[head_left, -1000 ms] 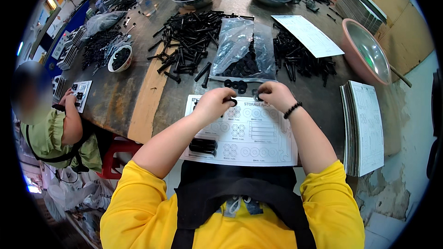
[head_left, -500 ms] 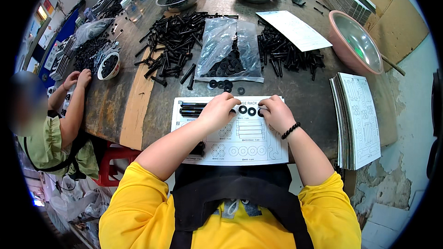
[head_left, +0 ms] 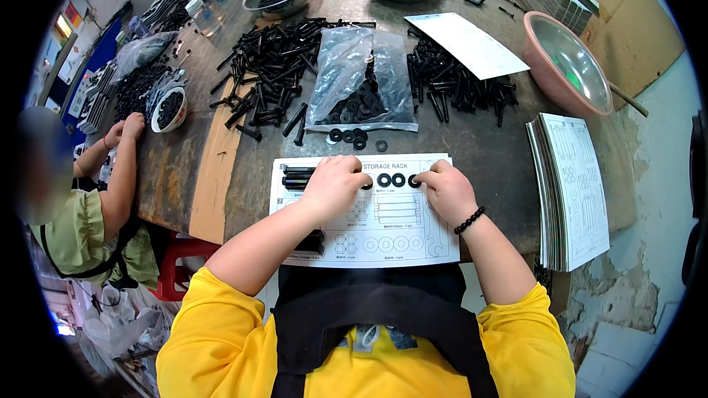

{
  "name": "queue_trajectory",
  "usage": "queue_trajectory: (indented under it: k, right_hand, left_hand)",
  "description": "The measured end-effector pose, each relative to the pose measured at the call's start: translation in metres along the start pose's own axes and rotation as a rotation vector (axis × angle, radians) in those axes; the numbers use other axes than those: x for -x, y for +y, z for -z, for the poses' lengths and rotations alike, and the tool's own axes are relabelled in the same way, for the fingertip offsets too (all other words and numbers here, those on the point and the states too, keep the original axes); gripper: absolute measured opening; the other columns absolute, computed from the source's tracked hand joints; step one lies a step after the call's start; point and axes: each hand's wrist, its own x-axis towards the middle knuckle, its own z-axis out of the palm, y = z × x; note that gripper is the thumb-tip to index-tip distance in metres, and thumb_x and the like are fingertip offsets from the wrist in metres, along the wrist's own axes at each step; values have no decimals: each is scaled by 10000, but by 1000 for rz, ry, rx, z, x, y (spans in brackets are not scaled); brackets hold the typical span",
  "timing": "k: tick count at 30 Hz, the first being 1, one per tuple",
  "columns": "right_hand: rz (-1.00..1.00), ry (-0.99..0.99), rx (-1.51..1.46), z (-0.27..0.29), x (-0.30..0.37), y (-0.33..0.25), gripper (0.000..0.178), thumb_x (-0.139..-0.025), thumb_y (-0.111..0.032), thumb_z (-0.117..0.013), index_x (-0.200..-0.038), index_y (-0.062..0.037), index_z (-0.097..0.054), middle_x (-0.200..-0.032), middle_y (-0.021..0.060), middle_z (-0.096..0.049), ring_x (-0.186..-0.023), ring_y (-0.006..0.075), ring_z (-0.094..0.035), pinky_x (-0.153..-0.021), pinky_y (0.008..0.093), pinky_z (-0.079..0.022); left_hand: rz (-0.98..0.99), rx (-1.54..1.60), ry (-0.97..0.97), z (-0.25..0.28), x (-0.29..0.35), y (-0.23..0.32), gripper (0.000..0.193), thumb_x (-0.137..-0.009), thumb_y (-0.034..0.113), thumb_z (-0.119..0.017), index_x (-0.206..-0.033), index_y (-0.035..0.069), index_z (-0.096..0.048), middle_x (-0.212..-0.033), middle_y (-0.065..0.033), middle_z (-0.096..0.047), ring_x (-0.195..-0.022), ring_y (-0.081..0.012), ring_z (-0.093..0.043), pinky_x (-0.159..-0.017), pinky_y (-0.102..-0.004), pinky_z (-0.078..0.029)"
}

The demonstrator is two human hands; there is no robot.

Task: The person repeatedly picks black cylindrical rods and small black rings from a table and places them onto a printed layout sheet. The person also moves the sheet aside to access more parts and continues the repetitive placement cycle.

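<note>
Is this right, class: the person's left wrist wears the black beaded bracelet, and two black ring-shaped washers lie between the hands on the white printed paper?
Wrong wrist: the head view shows the black beaded bracelet on the right wrist. The two washers lie as stated.

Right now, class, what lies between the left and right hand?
In the head view, two black washers lie side by side on the printed sheet between the left hand and right hand.

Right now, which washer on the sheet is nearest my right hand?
The rightmost washer; the leftmost is at your left hand, the middle two are uncovered.
</note>
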Motion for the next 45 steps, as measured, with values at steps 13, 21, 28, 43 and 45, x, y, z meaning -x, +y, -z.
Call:
queue_trajectory:
  k: [13,21,28,43,45]
  right_hand:
    - [-18,-39,23,-2,-1,-3,174,-788,-113,-552,-910,-141,-673,-806,79,-550,-768,243,-561,-667,338,-470]
    - [3,3,0,2,-7,-6,170,-785,-107,-552,-908,-130,-667,-819,82,-556,-780,251,-566,-677,344,-471]
    - [125,67,-35,-10,-57,-23,164,-761,-158,-604,-911,-101,-642,-849,93,-562,-809,279,-571,-706,372,-472]
    - [-163,-238,102,-62,-128,-48,292,-755,-234,-666,-955,-44,-572,-977,147,-565,-932,308,-567,-785,379,-468]
    - [-142,-227,43,-62,-129,-45,266,-757,-230,-660,-931,-45,-583,-959,146,-572,-933,308,-563,-787,385,-461]
  left_hand:
    - [-27,-16,-8,-3,8,-4,279,-743,52,-559,-972,171,-664,-906,-51,-560,-903,-221,-526,-824,-362,-372]
    - [-27,-6,-12,-3,9,-6,287,-752,48,-544,-984,170,-662,-907,-53,-567,-904,-220,-531,-807,-354,-369]
    - [63,35,149,2,-14,-46,229,-722,67,-597,-944,95,-644,-870,-89,-581,-859,-278,-556,-751,-380,-442]
    - [244,-34,25,-8,-55,-78,235,-686,125,-677,-900,108,-580,-860,-89,-550,-843,-315,-566,-720,-387,-462]
    - [219,-34,6,-4,-54,-80,214,-693,126,-673,-887,101,-585,-845,-99,-563,-836,-313,-566,-719,-390,-459]
